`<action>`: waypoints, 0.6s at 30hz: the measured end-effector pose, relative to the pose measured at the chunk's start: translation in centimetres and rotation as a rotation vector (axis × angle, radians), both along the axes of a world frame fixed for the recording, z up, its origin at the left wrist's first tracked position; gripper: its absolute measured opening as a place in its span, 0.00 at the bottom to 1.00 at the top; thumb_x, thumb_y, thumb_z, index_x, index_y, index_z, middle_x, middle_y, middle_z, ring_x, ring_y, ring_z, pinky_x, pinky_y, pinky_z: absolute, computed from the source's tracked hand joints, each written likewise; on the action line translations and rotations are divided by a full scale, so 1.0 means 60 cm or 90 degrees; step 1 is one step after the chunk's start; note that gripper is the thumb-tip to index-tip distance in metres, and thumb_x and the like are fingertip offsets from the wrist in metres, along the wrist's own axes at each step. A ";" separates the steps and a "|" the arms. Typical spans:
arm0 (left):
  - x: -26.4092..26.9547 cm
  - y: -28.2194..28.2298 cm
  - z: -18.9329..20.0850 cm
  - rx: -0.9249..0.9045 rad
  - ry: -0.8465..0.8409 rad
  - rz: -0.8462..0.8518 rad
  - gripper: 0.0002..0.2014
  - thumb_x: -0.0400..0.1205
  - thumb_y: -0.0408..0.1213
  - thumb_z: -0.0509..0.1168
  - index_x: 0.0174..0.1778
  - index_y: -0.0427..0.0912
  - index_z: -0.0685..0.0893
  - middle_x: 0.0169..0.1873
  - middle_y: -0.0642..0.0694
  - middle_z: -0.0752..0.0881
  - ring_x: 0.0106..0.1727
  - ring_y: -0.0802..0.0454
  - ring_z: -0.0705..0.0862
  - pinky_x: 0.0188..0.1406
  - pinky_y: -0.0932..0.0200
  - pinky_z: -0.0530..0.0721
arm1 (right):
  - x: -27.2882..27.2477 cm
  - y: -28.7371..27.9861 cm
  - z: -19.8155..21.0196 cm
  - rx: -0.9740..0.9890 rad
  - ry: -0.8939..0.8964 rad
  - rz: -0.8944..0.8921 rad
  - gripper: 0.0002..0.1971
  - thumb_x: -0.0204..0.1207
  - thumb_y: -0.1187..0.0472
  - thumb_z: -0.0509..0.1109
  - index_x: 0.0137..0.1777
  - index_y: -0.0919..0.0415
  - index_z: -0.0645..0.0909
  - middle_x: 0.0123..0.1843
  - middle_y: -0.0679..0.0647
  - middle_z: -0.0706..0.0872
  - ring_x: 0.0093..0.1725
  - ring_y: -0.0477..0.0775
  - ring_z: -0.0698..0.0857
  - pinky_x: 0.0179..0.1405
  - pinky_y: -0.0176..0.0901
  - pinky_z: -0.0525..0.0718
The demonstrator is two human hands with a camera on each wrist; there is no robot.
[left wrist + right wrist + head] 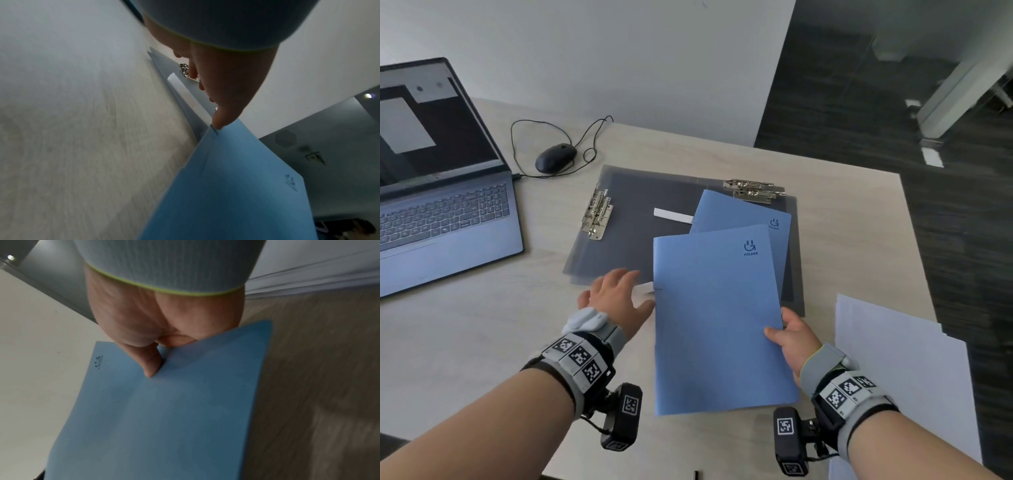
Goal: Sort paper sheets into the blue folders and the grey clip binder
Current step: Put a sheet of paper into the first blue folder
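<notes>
My right hand [789, 334] pinches a shut blue folder [717, 318] by its right edge, thumb on top, and holds it above the desk; the right wrist view shows the thumb [152, 363] pressed on the folder [164, 410]. My left hand [619, 298] is spread with straight fingers at the folder's left edge, and its thumb tip touches that edge [218, 125]. A second blue folder [743, 212] lies on the open grey clip binder [633, 222], which has two metal clips [597, 214]. A stack of white paper sheets [900, 370] lies to the right.
An open laptop [438, 205] stands at the left of the wooden desk [465, 342], with a black wired mouse [555, 157] behind the binder. A small white label [673, 216] lies on the binder. The desk's right edge runs close past the paper stack.
</notes>
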State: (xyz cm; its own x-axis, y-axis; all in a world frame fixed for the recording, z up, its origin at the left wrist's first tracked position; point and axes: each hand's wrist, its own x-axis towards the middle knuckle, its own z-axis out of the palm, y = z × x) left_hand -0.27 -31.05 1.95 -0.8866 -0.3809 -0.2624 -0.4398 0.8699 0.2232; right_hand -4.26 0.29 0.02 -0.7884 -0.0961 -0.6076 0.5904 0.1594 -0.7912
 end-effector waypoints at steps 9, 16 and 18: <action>-0.004 0.003 -0.003 0.142 -0.125 0.040 0.18 0.80 0.59 0.62 0.51 0.47 0.79 0.46 0.45 0.88 0.45 0.43 0.84 0.40 0.53 0.75 | 0.001 -0.001 -0.001 -0.047 0.012 -0.001 0.16 0.79 0.80 0.62 0.57 0.61 0.82 0.61 0.69 0.88 0.57 0.69 0.87 0.62 0.69 0.83; -0.020 0.013 0.011 0.128 -0.137 0.034 0.16 0.77 0.58 0.65 0.45 0.49 0.81 0.41 0.46 0.87 0.42 0.44 0.84 0.39 0.55 0.77 | -0.004 0.008 0.010 -0.054 0.017 0.004 0.17 0.79 0.80 0.61 0.59 0.62 0.81 0.59 0.66 0.88 0.52 0.64 0.89 0.54 0.58 0.88; -0.027 0.015 0.019 0.112 -0.142 0.027 0.14 0.76 0.59 0.64 0.44 0.53 0.80 0.42 0.47 0.87 0.42 0.44 0.84 0.41 0.55 0.79 | -0.006 0.009 0.012 -0.062 0.020 -0.002 0.17 0.79 0.80 0.61 0.61 0.64 0.80 0.58 0.66 0.88 0.51 0.63 0.89 0.50 0.53 0.89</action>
State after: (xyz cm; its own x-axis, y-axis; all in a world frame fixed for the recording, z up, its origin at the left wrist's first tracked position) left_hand -1.92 -30.17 3.06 -0.7837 -0.3482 -0.5143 -0.5306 0.8058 0.2629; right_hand -4.61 0.81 0.77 -0.8071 -0.1514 -0.5707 0.5656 0.0792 -0.8208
